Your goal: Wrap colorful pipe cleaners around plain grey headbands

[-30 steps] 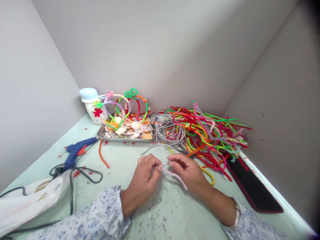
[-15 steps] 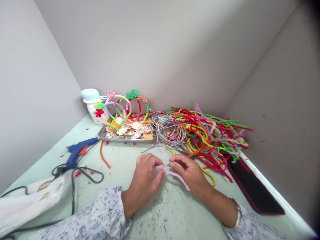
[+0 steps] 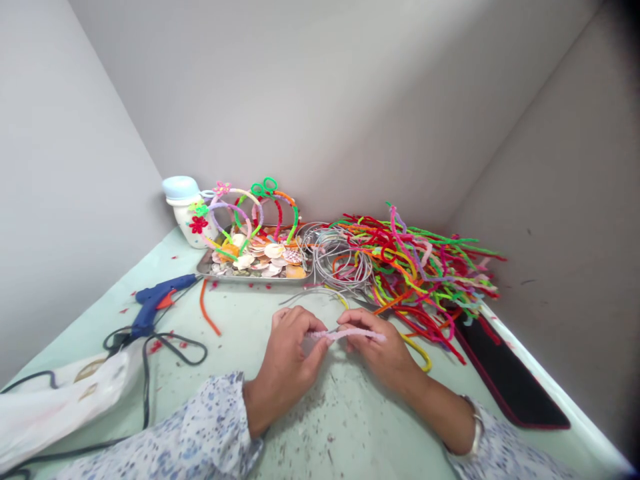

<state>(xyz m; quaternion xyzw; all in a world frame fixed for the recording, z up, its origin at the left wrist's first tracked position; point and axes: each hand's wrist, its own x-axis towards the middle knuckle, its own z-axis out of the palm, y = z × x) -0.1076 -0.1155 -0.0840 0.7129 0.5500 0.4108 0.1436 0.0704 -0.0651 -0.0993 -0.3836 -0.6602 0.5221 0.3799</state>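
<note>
Over the green counter [image 3: 300,440], a lilac fuzzy stem [image 3: 356,332] runs left to right, its left part pinched in the left hand [image 3: 290,353], the right hand [image 3: 387,360] pinching grey wire [image 3: 333,329] beside it.

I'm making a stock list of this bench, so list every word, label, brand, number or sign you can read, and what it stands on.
No readable text anywhere.
White bag: brownish-gold marks, too blurred to read.
White bottle: small marks, too small to make out.
Blue glue gun: no legible lettering.
</note>
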